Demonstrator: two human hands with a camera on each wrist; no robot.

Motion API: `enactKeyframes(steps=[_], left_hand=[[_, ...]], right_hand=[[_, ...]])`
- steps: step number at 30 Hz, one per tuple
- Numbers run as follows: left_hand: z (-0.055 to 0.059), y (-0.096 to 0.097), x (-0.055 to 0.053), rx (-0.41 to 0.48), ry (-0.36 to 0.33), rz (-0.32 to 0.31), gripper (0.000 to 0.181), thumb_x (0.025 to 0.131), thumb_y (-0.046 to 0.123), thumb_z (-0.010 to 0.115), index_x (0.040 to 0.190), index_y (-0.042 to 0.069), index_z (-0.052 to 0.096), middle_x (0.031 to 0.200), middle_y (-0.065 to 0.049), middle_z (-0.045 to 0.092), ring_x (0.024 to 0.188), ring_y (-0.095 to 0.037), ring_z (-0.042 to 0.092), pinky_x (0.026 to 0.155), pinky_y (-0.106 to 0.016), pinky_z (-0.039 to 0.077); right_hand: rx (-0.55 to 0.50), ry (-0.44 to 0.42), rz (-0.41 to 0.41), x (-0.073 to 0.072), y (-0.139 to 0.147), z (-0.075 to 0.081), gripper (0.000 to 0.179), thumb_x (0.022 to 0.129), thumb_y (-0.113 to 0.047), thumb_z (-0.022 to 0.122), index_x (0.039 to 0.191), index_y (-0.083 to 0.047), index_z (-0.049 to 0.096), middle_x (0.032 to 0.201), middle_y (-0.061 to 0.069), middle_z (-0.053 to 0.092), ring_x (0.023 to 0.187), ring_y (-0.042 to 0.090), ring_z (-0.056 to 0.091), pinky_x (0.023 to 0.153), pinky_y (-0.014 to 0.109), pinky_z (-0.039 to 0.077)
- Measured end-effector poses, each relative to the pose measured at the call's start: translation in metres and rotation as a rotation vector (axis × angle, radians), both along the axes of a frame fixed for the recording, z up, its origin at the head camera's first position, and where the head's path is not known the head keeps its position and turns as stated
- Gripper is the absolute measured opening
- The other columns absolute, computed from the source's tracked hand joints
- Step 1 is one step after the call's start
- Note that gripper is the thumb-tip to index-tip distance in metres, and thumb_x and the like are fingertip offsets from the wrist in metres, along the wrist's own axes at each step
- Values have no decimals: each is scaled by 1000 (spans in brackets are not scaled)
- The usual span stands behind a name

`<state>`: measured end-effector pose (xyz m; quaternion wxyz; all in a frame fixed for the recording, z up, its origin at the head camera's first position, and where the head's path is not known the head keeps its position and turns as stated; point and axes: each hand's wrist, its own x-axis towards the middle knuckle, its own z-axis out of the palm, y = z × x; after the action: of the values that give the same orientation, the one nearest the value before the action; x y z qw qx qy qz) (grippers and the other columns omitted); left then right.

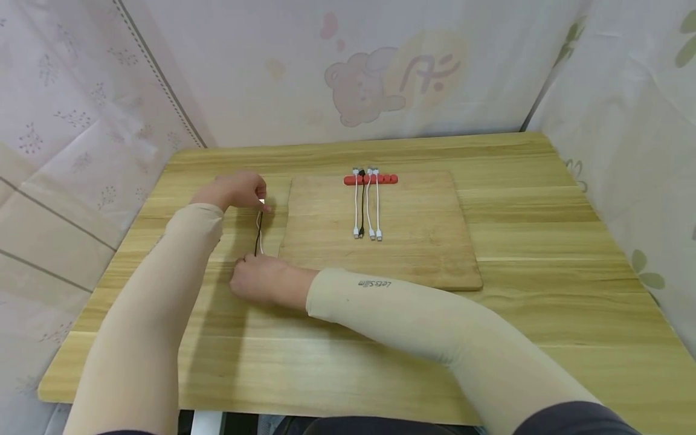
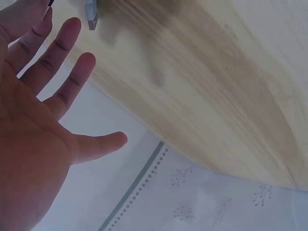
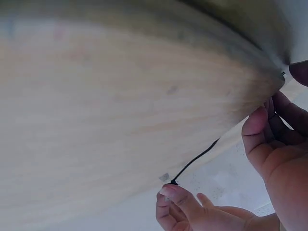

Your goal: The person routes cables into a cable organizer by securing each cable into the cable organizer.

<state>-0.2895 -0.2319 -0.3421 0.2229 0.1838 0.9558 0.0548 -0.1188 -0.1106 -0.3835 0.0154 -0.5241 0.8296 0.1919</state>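
A short black USB cable [image 1: 257,243] runs between my two hands at the left of the table. My left hand [image 1: 239,190] pinches its far end between thumb and finger; the other fingers [image 2: 57,48] spread out in the left wrist view. My right hand [image 1: 261,278] holds the near end with curled fingers, which hide that plug. Beside the black cable lies a white cable [image 1: 261,244], whose USB plug [image 2: 91,17] shows near the left fingertips. Three white cables [image 1: 378,208] and a black one [image 1: 363,205] are set side by side in a red cable holder [image 1: 388,179].
A wooden board [image 1: 424,260] lies mid-table, with the red holder at its far edge and the cables stretching toward me. My right forearm [image 1: 402,308] crosses over the board's near left corner. Patterned curtains [image 1: 261,72] enclose the wooden table [image 1: 533,241] at the back and sides.
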Motion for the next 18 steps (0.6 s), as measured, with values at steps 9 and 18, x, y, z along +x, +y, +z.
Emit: enactKeyframes(steps=[9,18], left_hand=[[10,-4,-4,51,-11,-41,32,97,31,79,90,6,60,86,-2,51,85,-21,47,75,-36,40],[19,-11,0,110,14,-14,31,99,34,77,101,6,65,101,-9,63,92,-26,54,79,-41,45]], right_hand=[[-85,-135,-12,-8,12,9,23,107,-17,55,121,-21,73,130,-6,72,125,19,64,112,33,49],[-147,-134,55,-16,36,17,18,101,-24,62,110,-16,74,121,-1,73,119,22,66,109,35,51]])
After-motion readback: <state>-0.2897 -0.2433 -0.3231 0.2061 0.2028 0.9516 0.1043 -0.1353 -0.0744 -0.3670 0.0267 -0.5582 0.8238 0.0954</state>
